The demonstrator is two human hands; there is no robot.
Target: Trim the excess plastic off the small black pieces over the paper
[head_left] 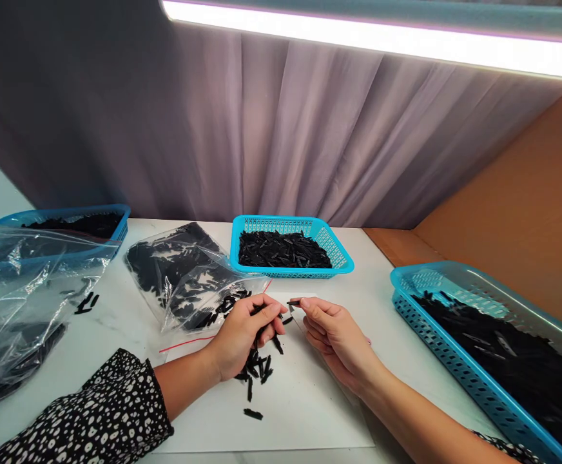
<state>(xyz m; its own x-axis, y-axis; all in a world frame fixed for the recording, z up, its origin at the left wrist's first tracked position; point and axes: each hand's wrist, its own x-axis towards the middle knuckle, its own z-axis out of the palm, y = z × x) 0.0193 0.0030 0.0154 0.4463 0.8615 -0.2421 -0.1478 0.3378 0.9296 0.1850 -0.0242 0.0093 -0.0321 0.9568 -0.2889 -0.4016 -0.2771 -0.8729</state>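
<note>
My left hand (245, 332) is curled closed, with small black strips showing between its thumb and fingers. To its right, my right hand (341, 338) pinches one black strip (292, 303) between thumb and fingertips, apart from the left hand. Under both hands is a white sheet (310, 419). Several loose black strips (252, 414) lie on it, mostly below my left hand. Just beyond that hand, a clear zip bag (174, 270) with a red seal line lies with its mouth towards me, black strips inside and spilling at the mouth.
A blue basket (346, 264) of black strips stands at the back middle. Another blue basket (448, 361) fills the right side, and a third basket (124, 222) sits back left. A large clear bag (24, 290) covers the left edge. A lit tube (358, 42) hangs overhead.
</note>
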